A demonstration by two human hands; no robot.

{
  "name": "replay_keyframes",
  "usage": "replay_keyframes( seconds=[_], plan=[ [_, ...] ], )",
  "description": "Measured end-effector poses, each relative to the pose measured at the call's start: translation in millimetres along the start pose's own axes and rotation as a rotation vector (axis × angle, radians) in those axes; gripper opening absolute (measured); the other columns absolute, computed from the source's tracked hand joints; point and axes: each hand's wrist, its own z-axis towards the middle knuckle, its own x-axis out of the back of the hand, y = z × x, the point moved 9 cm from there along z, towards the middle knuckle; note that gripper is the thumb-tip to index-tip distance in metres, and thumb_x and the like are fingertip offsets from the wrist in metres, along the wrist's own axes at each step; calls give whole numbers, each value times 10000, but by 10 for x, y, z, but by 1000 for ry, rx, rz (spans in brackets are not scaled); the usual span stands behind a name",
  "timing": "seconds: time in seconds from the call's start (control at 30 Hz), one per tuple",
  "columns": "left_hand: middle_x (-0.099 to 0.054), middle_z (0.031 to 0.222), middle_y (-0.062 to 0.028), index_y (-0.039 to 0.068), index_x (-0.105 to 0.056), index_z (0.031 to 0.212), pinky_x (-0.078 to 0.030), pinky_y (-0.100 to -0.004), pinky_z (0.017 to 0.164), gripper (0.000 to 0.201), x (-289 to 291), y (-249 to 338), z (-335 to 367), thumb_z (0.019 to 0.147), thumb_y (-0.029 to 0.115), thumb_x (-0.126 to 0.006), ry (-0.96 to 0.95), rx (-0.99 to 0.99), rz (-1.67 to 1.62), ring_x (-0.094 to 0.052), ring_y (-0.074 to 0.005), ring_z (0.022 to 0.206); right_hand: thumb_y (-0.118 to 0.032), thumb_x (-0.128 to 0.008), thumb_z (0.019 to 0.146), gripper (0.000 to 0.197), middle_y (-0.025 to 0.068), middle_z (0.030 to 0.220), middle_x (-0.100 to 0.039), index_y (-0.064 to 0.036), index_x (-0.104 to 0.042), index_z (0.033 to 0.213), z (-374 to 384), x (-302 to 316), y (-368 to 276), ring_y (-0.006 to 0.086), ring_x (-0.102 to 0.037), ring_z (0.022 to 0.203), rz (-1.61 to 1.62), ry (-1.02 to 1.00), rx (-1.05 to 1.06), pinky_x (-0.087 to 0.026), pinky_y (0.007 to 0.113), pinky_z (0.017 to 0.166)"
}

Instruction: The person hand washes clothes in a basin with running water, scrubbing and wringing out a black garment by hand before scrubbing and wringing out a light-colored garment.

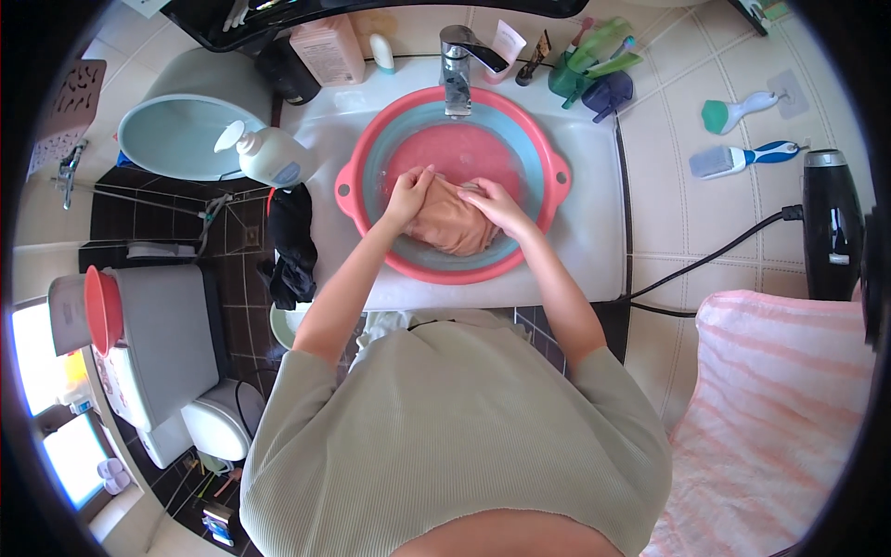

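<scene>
Both hands are in a round basin that sits in the white sink under the tap. The basin is pink on the outside and blue inside, and it has water in it. A wet, peach cloth lies bunched up in the basin, near the side closest to the person. The left hand is on the left part of the cloth. Its fingers are curled tight together and pinch a fold of the cloth. The right hand is on the right part of the cloth. Its fingers are bent and close together, and they grip the cloth too. The 2 hands are very near each other, with the cloth pulled up between them. A white pump bottle stands on the left edge of the sink, just beside the basin. A black cloth hangs down off the sink's left side. A pink bottle stands behind the sink. Green cups with toothbrushes stand at the back right. 2 brushes hang on the tiled wall on the right, and a black hair dryer hangs near them. A pink striped towel is at the lower right.
</scene>
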Motion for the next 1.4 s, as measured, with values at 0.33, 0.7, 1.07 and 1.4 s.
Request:
replay_keyframes(
  seconds=[0.33,0.7,1.07,1.4],
  plan=[
    [-638,736,-94,-48,-631,868,-477,-316,650,307,72,-717,313,799,251,-634,133,-47,620,-603,-162,682,-276,-574,798,319,204,985,-600,-42,-550,1013,300,257,494,373,-562,939,-746,378,-181,-450,422,788],
    [-618,761,-114,-39,-590,905,-485,-319,584,333,-277,-997,324,909,254,-433,191,328,-190,-594,-200,661,-212,-631,828,274,-24,560,-432,-1,-499,711,80,-51,-119,38,-388,561,-117,520,201,-322,216,497],
    [-609,844,-125,-23,-571,957,-493,-318,555,351,-418,-675,210,884,314,-505,107,372,-196,-600,-180,685,-270,-479,886,321,251,732,-560,30,-567,813,117,190,-302,411,-561,722,-352,617,249,-408,436,623],
    [-404,1170,-184,64,-451,1134,-475,-433,821,662,282,-39,-34,599,296,-766,311,-148,669,-508,-344,1037,-248,-624,786,278,133,1030,-530,-67,-568,989,-64,581,-261,338,-535,926,-579,519,306,-445,390,789]
  ],
)
